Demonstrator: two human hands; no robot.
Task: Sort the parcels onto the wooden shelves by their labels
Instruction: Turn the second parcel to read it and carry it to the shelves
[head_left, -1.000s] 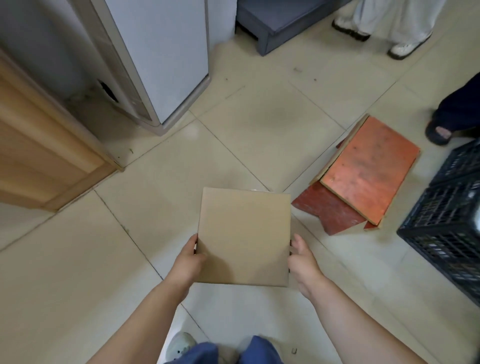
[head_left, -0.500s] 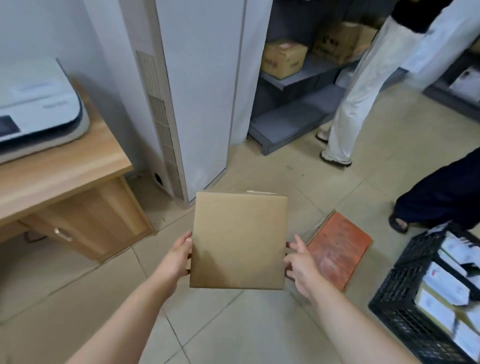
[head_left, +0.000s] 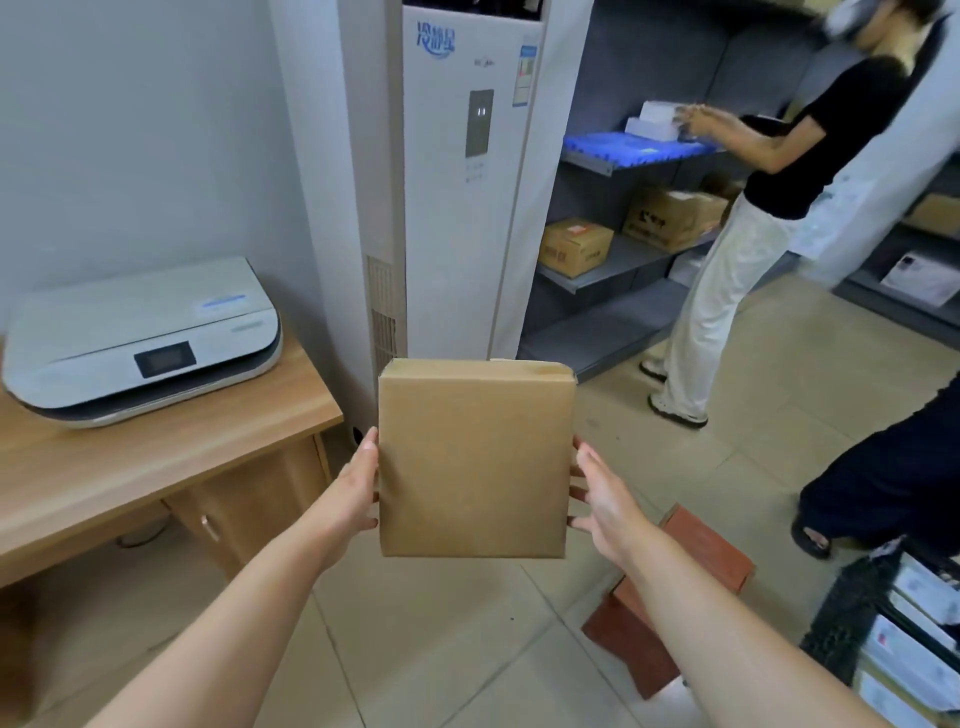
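A flat brown cardboard parcel (head_left: 472, 460) is held upright in front of me, its plain side facing me with no label showing. My left hand (head_left: 356, 491) grips its left edge and my right hand (head_left: 602, 496) grips its right edge. Grey metal shelves (head_left: 618, 270) stand at the right behind a tall white air conditioner (head_left: 467, 171); they carry brown cartons (head_left: 574, 247) and a blue tray (head_left: 634, 145). A black crate (head_left: 852, 618) with several white parcels sits at the lower right.
A wooden desk (head_left: 135, 467) with a white printer (head_left: 140, 338) stands at the left. A red-brown board (head_left: 706, 551) lies on the tiled floor below my right arm. One person (head_left: 753, 218) stands at the shelves; another person's dark trouser leg (head_left: 893, 483) is at the right.
My view has swung up from the floor to the room. The parcel has risen with both hands and now stands upright, with the desk, air conditioner and shelves in sight.
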